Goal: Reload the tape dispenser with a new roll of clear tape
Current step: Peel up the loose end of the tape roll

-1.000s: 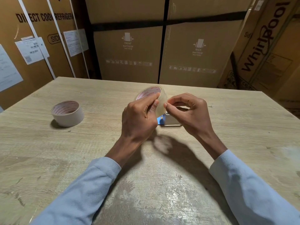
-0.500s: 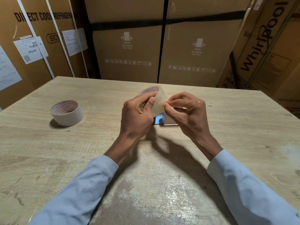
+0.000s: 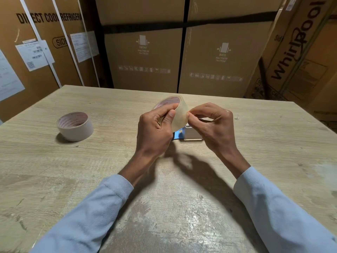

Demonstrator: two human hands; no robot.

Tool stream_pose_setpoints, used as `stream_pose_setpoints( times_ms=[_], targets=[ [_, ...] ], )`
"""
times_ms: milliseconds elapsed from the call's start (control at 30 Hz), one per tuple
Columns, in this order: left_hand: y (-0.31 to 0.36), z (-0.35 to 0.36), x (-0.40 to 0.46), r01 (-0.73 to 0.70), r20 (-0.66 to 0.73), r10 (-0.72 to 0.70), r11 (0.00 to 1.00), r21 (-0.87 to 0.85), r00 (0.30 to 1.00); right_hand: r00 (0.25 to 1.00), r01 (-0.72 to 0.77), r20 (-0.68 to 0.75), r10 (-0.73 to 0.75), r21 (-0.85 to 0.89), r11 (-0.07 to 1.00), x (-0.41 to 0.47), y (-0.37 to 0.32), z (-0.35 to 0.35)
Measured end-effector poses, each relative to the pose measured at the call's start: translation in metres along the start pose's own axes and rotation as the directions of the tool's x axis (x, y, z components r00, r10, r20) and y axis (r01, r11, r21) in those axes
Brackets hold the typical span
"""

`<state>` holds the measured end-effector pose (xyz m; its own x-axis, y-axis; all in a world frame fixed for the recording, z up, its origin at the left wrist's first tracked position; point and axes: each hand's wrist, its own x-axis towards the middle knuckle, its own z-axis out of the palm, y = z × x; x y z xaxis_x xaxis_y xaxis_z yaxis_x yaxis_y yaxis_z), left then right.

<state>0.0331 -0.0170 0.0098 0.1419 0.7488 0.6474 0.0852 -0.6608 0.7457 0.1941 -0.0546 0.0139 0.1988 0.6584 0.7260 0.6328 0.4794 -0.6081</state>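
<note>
Where cartons (image 3: 145, 52) loom, scuffed wooden table (image 3: 273, 143).

both forearms reach forward, raised; left hand (image 3: 155, 128) curled with thumb up, right hand (image 3: 213, 125) pinching thumb against forefinger beside it

Held tape roll (image 3: 179, 114): clear, yellowish, red-printed core. Second roll (image 3: 74, 126): cream, red lettering inside. Dispenser (image 3: 189, 133): white and blue, perhaps. Table (image 3: 109, 161): pale woodgrain, scuffed. Sleeves (image 3: 102, 212): light blue. Boxes (image 3: 145, 52): brown, black bands.
</note>
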Motion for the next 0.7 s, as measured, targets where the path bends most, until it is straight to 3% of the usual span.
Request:
stream_pose_setpoints(
  times_ms=[300,700],
  targets=[
    [-0.0014,-0.0048,0.0039,0.024,-0.019,-0.025,0.997,-0.072,0.999,0.999,0.018,0.026,-0.02,0.073,0.997,-0.0033,-0.0019,0.0045],
    [0.0001,-0.0049,0.0047,0.043,-0.004,-0.044,0.992,-0.12,0.999,0.998,0.053,0.029,-0.053,0.017,0.998,0.0009,-0.0027,-0.0019]
  ],
)
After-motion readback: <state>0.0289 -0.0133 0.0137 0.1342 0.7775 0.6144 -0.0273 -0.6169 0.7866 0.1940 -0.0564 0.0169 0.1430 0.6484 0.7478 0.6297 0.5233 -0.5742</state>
